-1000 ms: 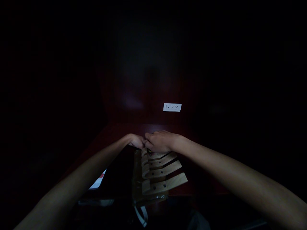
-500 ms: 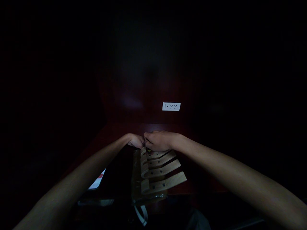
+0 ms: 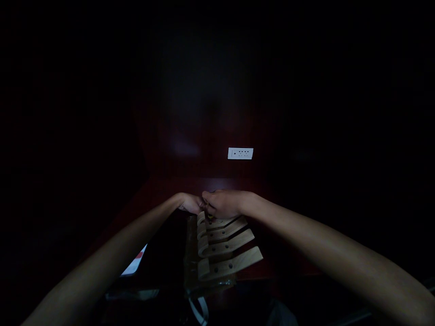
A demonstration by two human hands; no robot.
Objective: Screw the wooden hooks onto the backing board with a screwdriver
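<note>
A coat rack with several curved pale wooden hooks [image 3: 234,266] lies on the dark red table, each hook with dark screw heads in it. Brown, shiny wrapping [image 3: 190,267] shows along its left side and near end. At the rack's far end, my left hand [image 3: 190,203] is closed, its fingertips mostly hidden beside my right hand. My right hand [image 3: 224,203] is curled over the farthest hook, knuckles up. A small yellow piece [image 3: 210,216] peeks out below its fingers, too dark and covered to name. What my left fingers grip, if anything, does not show.
A phone with a lit screen [image 3: 135,263] lies left of the rack, partly behind my left forearm. A white socket panel [image 3: 240,153] is on the dark red upright surface ahead. A pale strap [image 3: 200,311] hangs near the table's front edge. The surroundings are very dark.
The view has shifted slightly, so most things sit a little lower and further left. Both hands stay together at the rack's far end, with the right fingers slightly changed in pose.
</note>
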